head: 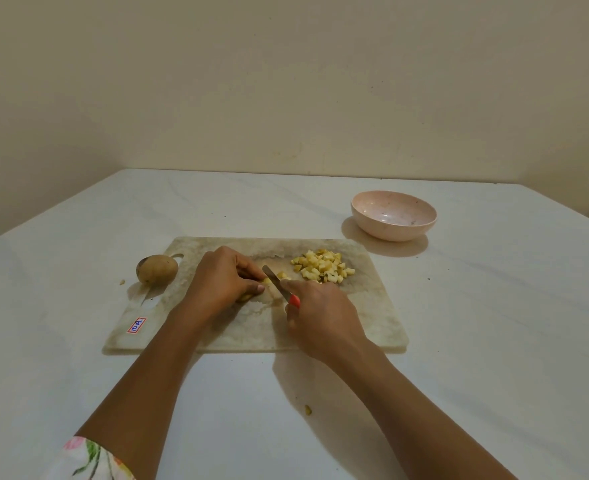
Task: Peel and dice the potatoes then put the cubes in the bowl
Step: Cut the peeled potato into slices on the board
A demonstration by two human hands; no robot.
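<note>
Head view, dicing in progress. From my remote seat I judge the task roughly half done. One potato has largely become a pile of cubes, pale yellow with small uneven faces, lying at about 2 o'clock on the cutting board. A few of them show dark flecks that may be leftover skin.

A last potato piece sits near the board's centre. My left hand holds it down with fingers curled over it and the thumb tucked along its near side, so most of the piece is hidden. My right hand is wrapped round the red handle of the knife. The blade angles toward 11 o'clock and meets the piece just beside the left fingertips.

Still to do:
- **Second potato:** a whole potato, brown-skinned and unpeeled, lies at 9 o'clock on the board's edge, beside the handle slot. It needs both peeling and dicing.
- **Transfer:** the bowl is pink and shallow and stands at 1 o'clock, well apart from the board. I can see no cubes in it, so none have been moved yet.

A stray scrap lies on the table at 6 o'clock, between my forearms.
</note>
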